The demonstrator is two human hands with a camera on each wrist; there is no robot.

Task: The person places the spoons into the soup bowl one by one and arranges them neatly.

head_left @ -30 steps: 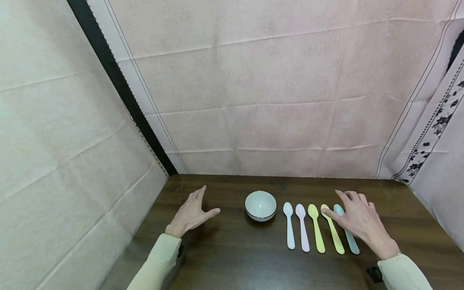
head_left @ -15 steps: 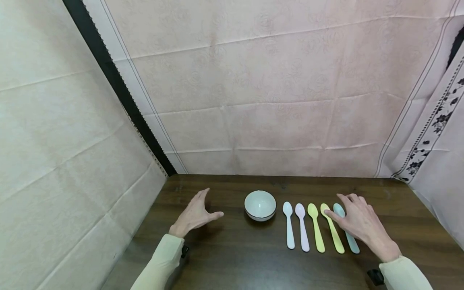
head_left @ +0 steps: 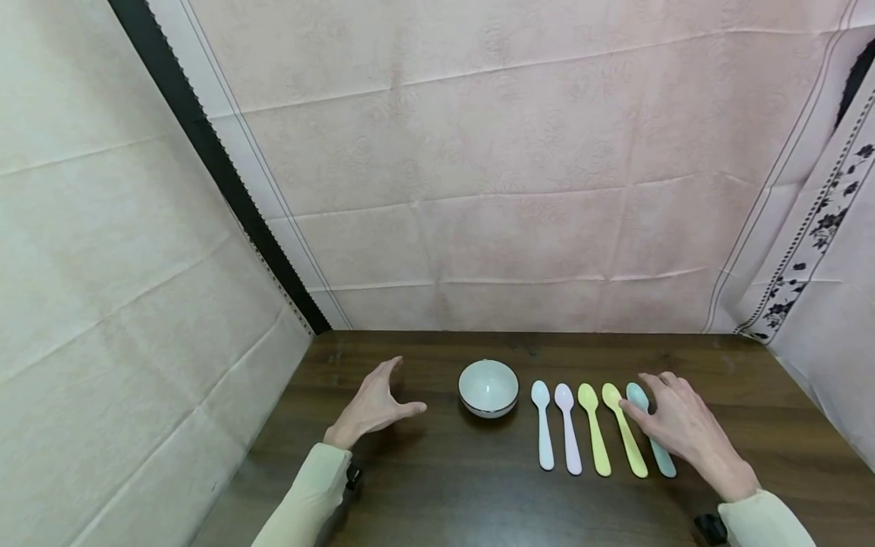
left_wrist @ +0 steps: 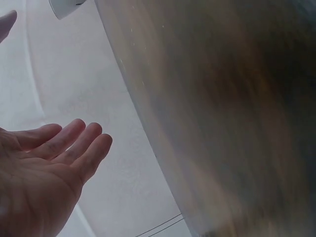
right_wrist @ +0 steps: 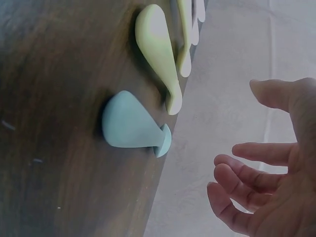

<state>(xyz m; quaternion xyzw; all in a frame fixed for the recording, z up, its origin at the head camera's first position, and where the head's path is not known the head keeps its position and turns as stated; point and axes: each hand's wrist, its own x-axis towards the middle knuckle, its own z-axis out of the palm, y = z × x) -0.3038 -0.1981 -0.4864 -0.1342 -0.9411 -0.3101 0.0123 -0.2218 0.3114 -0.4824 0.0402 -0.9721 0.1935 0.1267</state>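
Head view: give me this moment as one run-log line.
left hand: open, beside bowl, apart | right hand: open, over blue spoon | five spoons in a row right of bowl | nothing held

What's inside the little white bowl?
Nothing shows inside the white bowl: the head view looks down onto its bare, shiny inner wall. The near inner wall behind the rim is hidden, so something tiny there can't be ruled out.

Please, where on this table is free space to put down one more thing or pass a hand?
Bare wood lies between the left hand and the bowl, along the near edge of the table, and right of the right hand. The five spoons are crowded.
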